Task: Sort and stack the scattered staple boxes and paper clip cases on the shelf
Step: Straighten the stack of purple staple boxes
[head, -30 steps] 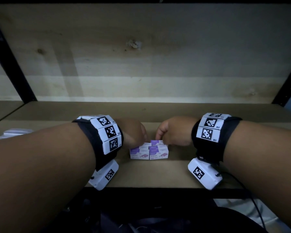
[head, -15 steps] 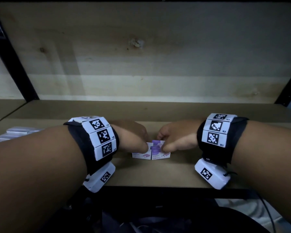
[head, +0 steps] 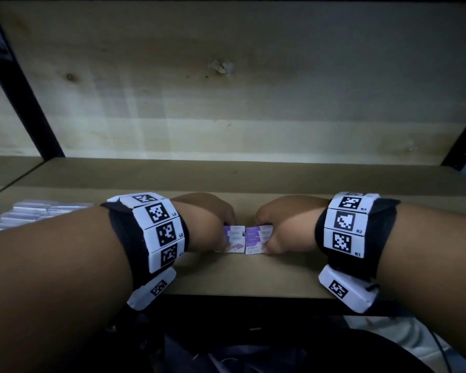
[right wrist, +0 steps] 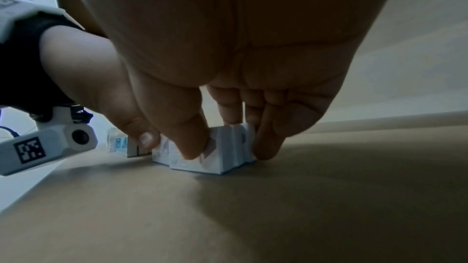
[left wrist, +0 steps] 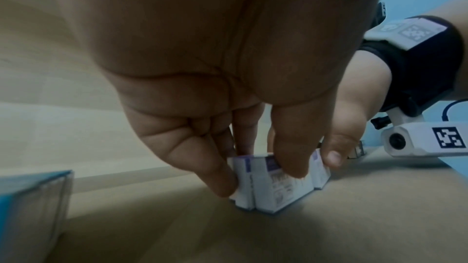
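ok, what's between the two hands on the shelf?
Only the staple boxes: two small stacks side by side, the left hand gripping one, the right hand the other. No bare shelf shows between them in the head view.

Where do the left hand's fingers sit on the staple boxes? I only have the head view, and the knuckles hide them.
Observer: The left wrist view shows the left hand pinching the left boxes, with the thumb on the printed face and the fingers on the opposite side.
Operator: And the right hand?
Observer: In the right wrist view the right hand pinches the right boxes the same way, thumb in front and fingers behind.
Operator: Are the boxes lifted?
Observer: No. In the right wrist view their bottom edges appear to rest on the shelf.
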